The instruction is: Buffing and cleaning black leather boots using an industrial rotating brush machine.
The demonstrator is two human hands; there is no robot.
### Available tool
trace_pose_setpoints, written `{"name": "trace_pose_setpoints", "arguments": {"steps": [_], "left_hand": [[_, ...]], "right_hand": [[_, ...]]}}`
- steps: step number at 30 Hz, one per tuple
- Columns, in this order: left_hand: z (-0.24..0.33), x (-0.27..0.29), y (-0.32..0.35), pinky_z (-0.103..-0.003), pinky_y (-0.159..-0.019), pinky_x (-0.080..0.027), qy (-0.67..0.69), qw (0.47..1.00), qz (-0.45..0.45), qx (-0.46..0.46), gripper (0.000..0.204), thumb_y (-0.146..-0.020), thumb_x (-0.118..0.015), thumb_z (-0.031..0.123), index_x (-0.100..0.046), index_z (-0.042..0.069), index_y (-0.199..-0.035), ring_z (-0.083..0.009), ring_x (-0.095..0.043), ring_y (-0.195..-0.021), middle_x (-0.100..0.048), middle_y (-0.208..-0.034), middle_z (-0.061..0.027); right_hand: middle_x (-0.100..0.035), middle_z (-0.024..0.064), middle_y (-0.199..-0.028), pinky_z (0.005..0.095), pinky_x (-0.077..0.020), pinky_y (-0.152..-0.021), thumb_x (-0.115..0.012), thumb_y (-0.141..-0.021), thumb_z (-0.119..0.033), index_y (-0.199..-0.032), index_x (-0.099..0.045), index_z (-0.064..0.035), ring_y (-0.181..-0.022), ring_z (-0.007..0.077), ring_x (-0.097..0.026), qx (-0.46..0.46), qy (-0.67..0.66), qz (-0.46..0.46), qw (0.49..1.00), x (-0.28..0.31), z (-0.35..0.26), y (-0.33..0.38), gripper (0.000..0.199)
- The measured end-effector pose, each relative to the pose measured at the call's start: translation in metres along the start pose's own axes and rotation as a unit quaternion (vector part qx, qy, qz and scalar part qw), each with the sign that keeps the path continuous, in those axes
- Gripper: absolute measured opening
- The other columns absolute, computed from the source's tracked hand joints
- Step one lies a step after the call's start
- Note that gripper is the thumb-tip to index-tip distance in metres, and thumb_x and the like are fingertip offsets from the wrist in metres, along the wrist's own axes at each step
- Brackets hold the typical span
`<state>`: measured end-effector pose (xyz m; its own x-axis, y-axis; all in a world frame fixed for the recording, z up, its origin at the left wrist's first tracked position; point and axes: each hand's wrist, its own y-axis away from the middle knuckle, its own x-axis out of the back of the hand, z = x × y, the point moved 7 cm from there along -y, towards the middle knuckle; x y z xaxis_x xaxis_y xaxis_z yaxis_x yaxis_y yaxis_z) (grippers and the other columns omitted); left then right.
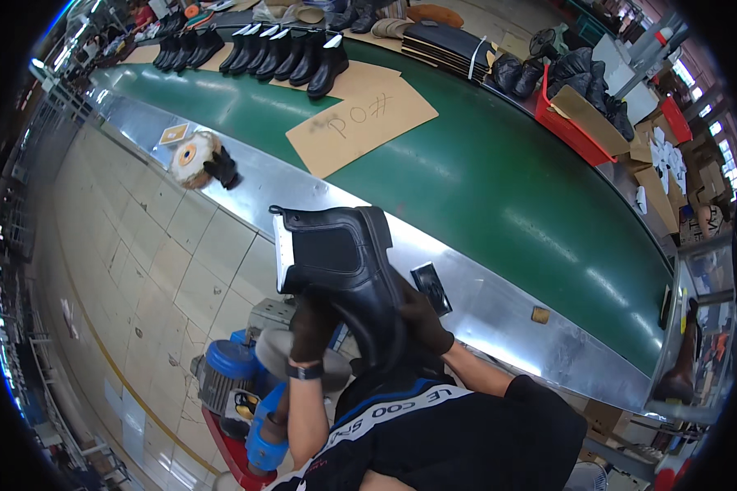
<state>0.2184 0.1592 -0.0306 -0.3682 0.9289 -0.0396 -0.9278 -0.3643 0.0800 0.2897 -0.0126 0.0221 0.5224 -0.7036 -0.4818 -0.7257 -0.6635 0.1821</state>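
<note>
A black ankle boot [354,274] with a dark elastic side panel and a white strip along its opening is held up before me, its toe pointing toward my body. My left hand [312,326], in a dark glove, grips it at the upper and underside, near the white edge. On the sole side, my right hand [422,317], also gloved, closes on the boot's forepart. Part of each hand's fingers is hidden by the boot. Below my left hand is a machine with a blue motor [231,360] and a pale round wheel [275,352].
A green conveyor belt [499,196] with a metal edge runs across ahead. On the edge lie a black phone-like object [431,288], a tan block [540,314] and a fluffy round buffing wheel [193,159]. A row of black boots [278,56], cardboard [360,131] and a red crate [561,127] stand farther off.
</note>
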Motion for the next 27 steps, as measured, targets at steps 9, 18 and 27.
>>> {"name": "trace_pose_setpoints", "arguments": {"steps": [9, 18, 27], "left_hand": [[-0.018, -0.01, -0.029, -0.034, -0.091, -0.043, 0.265, 0.949, 0.108, 0.134, 0.064, -0.069, -0.062, 0.014, -0.04, 0.0, -0.127, -0.0232, -0.055, -0.102, -0.054, -0.114, -0.0101], [-0.008, -0.025, -0.037, -0.039, -0.078, -0.049, 0.458, 0.878, 0.056, 0.125, 0.084, -0.073, -0.065, 0.052, -0.037, -0.005, -0.128, -0.03, -0.058, -0.095, -0.051, -0.117, -0.0212], [-0.023, -0.016, -0.034, -0.033, -0.074, -0.045, 0.472, 0.869, 0.063, 0.133, 0.084, -0.075, -0.064, 0.053, -0.034, -0.002, -0.131, -0.0267, -0.055, -0.094, -0.048, -0.119, -0.018]], "right_hand": [[-0.044, 0.0102, -0.128, 0.0328, -0.0438, -0.088, -0.058, -0.085, -0.012, -0.127, -0.047, -0.0074, -0.107, 0.0212, -0.05, 0.024, 0.314, -0.184, 0.931, 0.027, -0.017, -0.085, 0.044], [-0.056, 0.0108, -0.114, 0.0326, -0.0478, -0.082, -0.043, -0.091, -0.016, -0.118, -0.051, 0.0001, -0.095, 0.0195, -0.057, 0.011, 0.155, -0.123, 0.98, 0.072, -0.042, -0.163, 0.032], [-0.064, 0.0108, -0.088, 0.0281, -0.0517, -0.058, -0.051, -0.089, -0.035, -0.102, -0.059, 0.0007, -0.07, 0.0153, -0.062, -0.285, 0.217, -0.039, 0.933, 0.14, 0.09, -0.149, 0.039]]}}
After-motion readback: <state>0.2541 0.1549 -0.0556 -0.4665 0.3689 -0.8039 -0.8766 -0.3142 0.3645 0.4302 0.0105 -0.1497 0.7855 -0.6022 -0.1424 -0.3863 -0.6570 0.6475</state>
